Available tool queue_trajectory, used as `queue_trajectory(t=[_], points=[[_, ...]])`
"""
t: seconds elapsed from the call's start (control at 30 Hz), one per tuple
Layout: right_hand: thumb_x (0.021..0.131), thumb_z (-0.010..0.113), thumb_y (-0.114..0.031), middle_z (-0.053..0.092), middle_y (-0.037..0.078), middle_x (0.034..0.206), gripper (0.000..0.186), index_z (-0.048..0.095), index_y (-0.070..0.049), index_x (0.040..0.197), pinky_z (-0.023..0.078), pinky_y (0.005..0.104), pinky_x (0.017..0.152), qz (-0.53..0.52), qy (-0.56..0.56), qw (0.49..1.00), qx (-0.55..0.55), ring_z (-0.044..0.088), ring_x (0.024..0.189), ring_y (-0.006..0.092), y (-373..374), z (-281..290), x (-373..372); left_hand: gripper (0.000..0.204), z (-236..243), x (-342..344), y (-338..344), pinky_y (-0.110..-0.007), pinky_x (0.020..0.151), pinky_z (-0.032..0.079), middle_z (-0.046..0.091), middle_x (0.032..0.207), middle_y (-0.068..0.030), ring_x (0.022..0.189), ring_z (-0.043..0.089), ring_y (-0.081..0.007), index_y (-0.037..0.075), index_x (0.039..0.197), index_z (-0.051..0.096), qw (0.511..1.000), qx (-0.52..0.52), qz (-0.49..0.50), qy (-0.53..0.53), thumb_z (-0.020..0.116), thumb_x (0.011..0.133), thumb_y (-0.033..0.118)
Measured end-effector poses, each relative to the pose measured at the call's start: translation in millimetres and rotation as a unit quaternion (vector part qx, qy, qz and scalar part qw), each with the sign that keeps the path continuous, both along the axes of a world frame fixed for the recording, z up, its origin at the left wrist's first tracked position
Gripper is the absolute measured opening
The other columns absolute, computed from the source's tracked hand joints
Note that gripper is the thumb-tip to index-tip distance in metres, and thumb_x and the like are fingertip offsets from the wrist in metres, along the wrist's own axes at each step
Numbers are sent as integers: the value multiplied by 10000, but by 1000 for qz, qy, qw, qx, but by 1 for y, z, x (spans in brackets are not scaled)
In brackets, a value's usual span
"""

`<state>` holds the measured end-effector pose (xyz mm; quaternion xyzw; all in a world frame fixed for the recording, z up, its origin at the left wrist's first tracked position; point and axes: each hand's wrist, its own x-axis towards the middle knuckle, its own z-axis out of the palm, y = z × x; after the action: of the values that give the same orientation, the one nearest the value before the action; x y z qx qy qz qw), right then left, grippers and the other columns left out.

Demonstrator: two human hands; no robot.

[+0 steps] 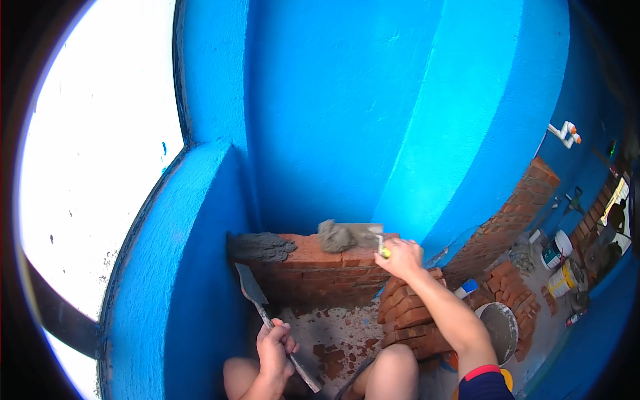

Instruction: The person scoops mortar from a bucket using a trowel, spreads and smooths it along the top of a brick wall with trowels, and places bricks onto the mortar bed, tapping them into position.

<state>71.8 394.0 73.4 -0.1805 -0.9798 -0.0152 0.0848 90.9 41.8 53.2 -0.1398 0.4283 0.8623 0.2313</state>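
One flat-bladed metal tool [251, 285] in curled left hand [275, 347]; against lumpy grey mortar [333, 238], a trowel [365, 229] in clenched right hand [402, 259].

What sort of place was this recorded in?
Probably a room under construction or renovation: a low brick wall has grey mortar spread on part of its top, and bricks stand in a rough stack beside it.

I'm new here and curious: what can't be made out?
In the head view:
Trowel handle: mostly behind the right hand.
Flat-bladed tool's shaft: partly behind the left hand.
Mortar bucket: partly behind the right forearm.
Right sleeve: cut by the lower edge.
Beyond the window: washed-out white.
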Motion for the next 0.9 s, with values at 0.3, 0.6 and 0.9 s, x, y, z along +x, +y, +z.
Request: queue_trajectory(t=[0.3, 0.6, 0.9], points=[[752, 722, -369, 632, 76, 838, 316, 645, -79, 851, 414, 432, 792, 75, 253, 963, 55, 616, 822, 255, -16, -2, 27, 68, 10, -6, 2, -260, 465, 314, 338, 574, 23, 436, 308, -93, 107, 859, 487, 1000, 17, 0, -4, 497, 850, 40], [766, 628, -451, 669, 174, 914, 420, 643, -40, 855, 489, 468, 771, -393, 98, 911, 72, 642, 882, 355, 93, -7, 390, 181, 18, -9, -8, -265, 468, 270, 347, 598, 23, 462, 263, -96, 113, 757, 462, 1000, 0, 2, -27, 509, 932, 109], [856, 531, -501, 687, 115, 1119, 478, 718, -110, 1058, 494, 397, 880, -543, -283, 787, -77, 656, 1053, 257, 212, -131, 514, 169, -59, -58, -25, -278, 501, 347, 412, 611, 15, 494, 368, -108, 100, 752, 482, 991, -12, -72, 112, 555, 900, 137]])
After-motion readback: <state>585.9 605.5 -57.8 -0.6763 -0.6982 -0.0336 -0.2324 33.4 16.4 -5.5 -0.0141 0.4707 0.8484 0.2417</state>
